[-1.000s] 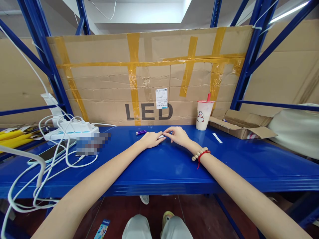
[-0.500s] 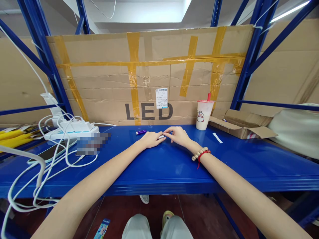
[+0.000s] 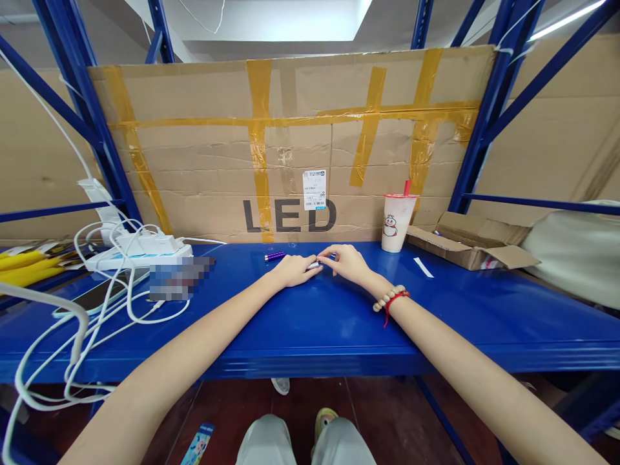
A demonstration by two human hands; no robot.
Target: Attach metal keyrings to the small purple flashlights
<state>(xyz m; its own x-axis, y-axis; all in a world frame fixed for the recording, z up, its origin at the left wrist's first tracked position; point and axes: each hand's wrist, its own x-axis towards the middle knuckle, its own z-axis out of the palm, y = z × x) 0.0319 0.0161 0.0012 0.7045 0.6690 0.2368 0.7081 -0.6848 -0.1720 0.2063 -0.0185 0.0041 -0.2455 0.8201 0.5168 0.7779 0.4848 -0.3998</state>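
Both my hands rest on the blue metal shelf, fingertips meeting over a small silvery object. My left hand lies curled with its fingers pinching one end of it. My right hand, with a bead bracelet and red string at the wrist, pinches the other end. A small purple cylinder lies on the shelf just behind my left hand, untouched.
A taped cardboard sheet marked LED stands at the back. A drink cup with a red straw and an open cardboard box sit to the right, a white paper strip near them. A power strip with white cables and a phone lie left.
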